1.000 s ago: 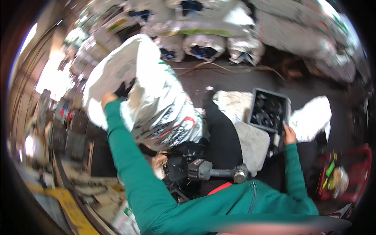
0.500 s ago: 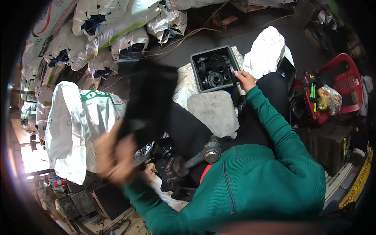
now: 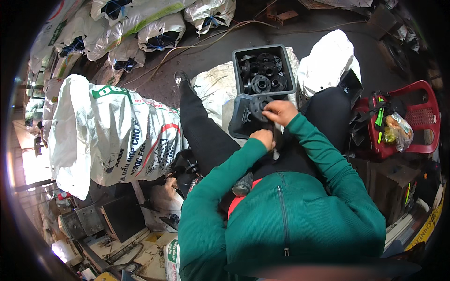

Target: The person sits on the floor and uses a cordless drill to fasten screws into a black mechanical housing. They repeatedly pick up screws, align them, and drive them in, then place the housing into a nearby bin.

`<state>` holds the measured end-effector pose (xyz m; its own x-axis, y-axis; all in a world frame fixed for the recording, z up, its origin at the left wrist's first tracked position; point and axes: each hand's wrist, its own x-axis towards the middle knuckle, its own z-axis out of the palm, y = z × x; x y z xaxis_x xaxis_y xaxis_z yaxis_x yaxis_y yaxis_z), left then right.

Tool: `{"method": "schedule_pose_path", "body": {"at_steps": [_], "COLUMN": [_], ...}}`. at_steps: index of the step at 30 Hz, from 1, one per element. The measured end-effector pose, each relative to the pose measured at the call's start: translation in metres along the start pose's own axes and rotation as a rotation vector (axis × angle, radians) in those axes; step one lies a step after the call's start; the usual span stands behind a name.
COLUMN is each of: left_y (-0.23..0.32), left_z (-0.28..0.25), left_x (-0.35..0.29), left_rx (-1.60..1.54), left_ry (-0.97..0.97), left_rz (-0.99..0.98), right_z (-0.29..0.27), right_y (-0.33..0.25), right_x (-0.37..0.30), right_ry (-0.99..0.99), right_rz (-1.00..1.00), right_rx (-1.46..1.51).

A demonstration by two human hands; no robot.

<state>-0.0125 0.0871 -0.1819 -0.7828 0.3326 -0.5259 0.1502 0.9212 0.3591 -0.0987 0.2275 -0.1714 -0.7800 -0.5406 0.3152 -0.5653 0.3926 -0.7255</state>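
Note:
My right hand [image 3: 282, 112] is closed at the edge of a round black flanged part [image 3: 258, 107], thumb and fingers pinching its rim. The part is held over a dark grey tub [image 3: 240, 119] between my thighs. Just below it, my left hand [image 3: 265, 136] is curled shut; what it grips is mostly hidden, though a narrow dark strip shows beside the fingers. Beyond my hands stands a grey bin [image 3: 294, 77] with several similar black flanged parts [image 3: 261, 84] piled inside.
A big white sack [image 3: 105, 136] stands at the left, more stuffed sacks [image 3: 161, 33] behind it. Another white sack [image 3: 328, 54] is beyond my right knee. A red plastic chair [image 3: 424, 110] holds a bagged item. Hoses [image 3: 187, 47] cross the floor.
My left hand has swung from the far left to my lap, and the dark blurred thing there is gone. My right hand has left the bin's edge and now holds a black flanged part.

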Motion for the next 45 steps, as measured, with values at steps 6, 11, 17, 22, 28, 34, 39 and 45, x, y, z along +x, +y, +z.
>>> {"method": "schedule_pose_path", "body": {"at_steps": [6,11,17,22,28,34,39,45], "left_y": [-0.047,-0.046,-0.019,-0.025,-0.034,-0.031,-0.016,-0.007], "left_z": [-0.051,-0.041,-0.008,-0.018,-0.057,-0.096,-0.1,-0.099], "left_x": [-0.151,-0.23,-0.191,-0.183,-0.199,-0.2,-0.181,-0.172], "left_rx": [-0.418,-0.254,-0.09,-0.194,-0.609,-0.374,-0.401,-0.322], "left_ry": [0.38,0.239,0.275,0.222,0.413,0.57,0.514,0.475], "left_rz": [0.023,0.066,-0.228,-0.227,-0.087,0.056,0.051,0.07], "right_z": [0.039,0.053,0.057,0.057,0.055,0.027,0.018,0.018], "right_y": [-0.005,-0.004,-0.007,-0.007,-0.007,-0.004,-0.022,-0.029], "right_x": [-0.003,0.001,0.003,0.0,-0.007,-0.013,-0.026,-0.028], "right_ry": [-0.179,-0.25,-0.252,-0.231,-0.166,-0.196,-0.097,-0.018], "right_rz": [-0.073,-0.022,-0.002,0.011,0.167,0.917,0.884,0.889], "right_rx": [-0.169,-0.222,-0.239,-0.221,-0.009,2.01,2.063,2.172]}}
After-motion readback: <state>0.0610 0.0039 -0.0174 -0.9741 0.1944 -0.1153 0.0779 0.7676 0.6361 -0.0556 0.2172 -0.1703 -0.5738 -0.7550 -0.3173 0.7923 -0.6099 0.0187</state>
